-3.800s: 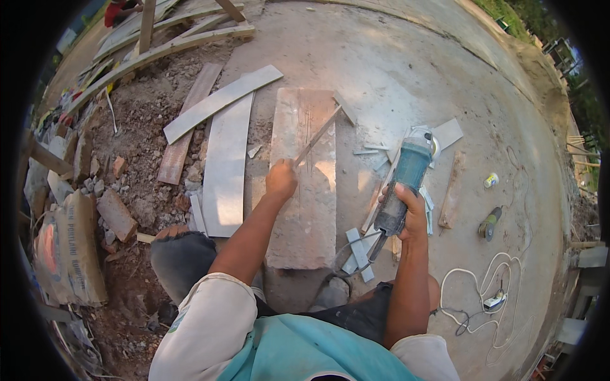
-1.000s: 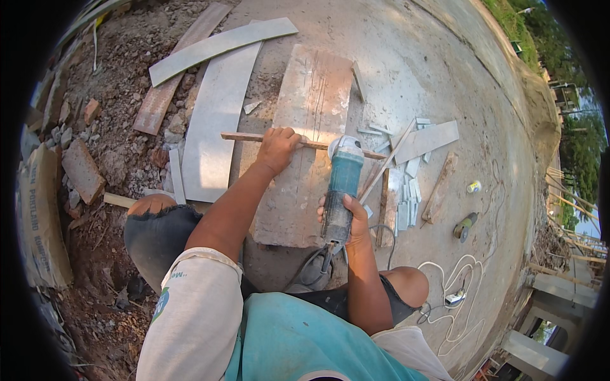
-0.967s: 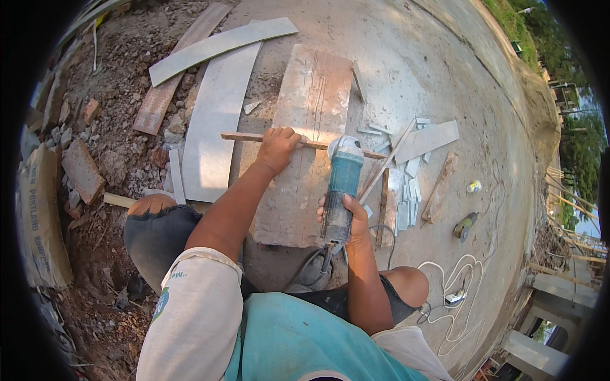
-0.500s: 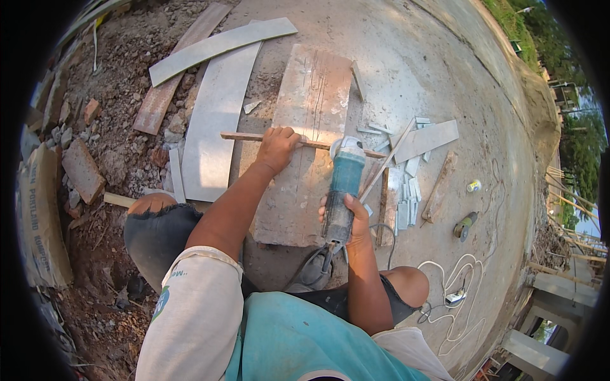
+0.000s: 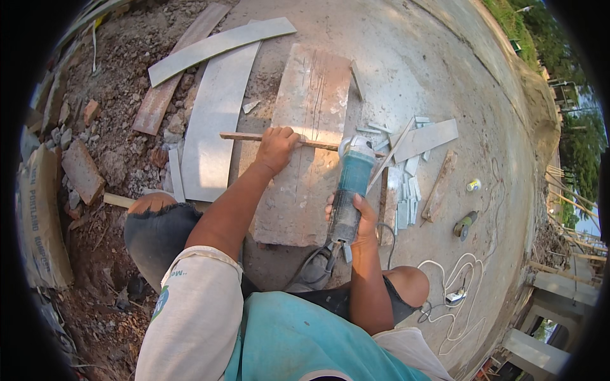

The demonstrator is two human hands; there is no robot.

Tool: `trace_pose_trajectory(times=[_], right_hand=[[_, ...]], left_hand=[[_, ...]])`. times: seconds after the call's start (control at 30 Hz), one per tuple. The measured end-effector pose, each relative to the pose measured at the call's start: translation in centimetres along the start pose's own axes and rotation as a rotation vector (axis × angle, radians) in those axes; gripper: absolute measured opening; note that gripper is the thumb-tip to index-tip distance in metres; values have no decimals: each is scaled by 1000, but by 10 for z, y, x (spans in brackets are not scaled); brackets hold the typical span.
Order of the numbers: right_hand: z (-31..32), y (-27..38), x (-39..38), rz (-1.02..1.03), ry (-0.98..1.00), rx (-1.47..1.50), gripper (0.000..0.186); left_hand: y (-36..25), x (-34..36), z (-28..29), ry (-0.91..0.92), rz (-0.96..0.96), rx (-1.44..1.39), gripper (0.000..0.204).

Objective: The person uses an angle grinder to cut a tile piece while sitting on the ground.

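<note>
My left hand [image 5: 277,149] is closed on a thin strip [image 5: 244,136], dark along its edge, pressing it down across a scored, dusty slab [image 5: 286,209]. In my right hand [image 5: 362,219] is a teal and black angle grinder [image 5: 353,181], gripped round its dark body. The grinder's head sits over the right part of the strip, by the slab's right edge; its disc is mostly hidden under the guard, so I cannot tell whether it touches. A cable runs from the grinder's rear end down past my foot.
Several short grey cut pieces [image 5: 410,197] and a broader grey piece [image 5: 426,141] lie to the right. Beyond them are a second angle grinder [image 5: 466,225], a small bottle [image 5: 474,185] and a coiled white cord [image 5: 454,279]. Long pale boards [image 5: 216,127] and rubble lie left.
The grinder has shifted slightly right along the strip, with my right hand moving along with it. My left hand and the strip stay almost where they were.
</note>
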State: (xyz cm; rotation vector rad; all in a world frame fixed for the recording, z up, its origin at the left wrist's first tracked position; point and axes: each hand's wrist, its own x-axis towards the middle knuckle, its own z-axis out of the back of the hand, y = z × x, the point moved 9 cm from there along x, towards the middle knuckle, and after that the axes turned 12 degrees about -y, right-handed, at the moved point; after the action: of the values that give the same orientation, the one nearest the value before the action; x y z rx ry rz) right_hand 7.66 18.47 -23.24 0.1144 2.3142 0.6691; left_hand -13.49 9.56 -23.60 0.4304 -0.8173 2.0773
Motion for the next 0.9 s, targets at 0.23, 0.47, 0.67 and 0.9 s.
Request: trace_pose_trajectory(times=[0.23, 0.47, 0.67, 0.9], right_hand=[[-13, -9, 1, -27, 4, -41, 49], [-16, -9, 1, -7, -36, -78, 49], [-9, -9, 2, -18, -36, -69, 49], [4, 1, 3, 3, -15, -5, 56]], left_hand=[[0, -1, 1, -12, 5, -9, 15], [-1, 0, 1, -7, -3, 0, 16], [-1, -1, 1, -12, -11, 5, 17], [0, -2, 0, -8, 2, -1, 17]])
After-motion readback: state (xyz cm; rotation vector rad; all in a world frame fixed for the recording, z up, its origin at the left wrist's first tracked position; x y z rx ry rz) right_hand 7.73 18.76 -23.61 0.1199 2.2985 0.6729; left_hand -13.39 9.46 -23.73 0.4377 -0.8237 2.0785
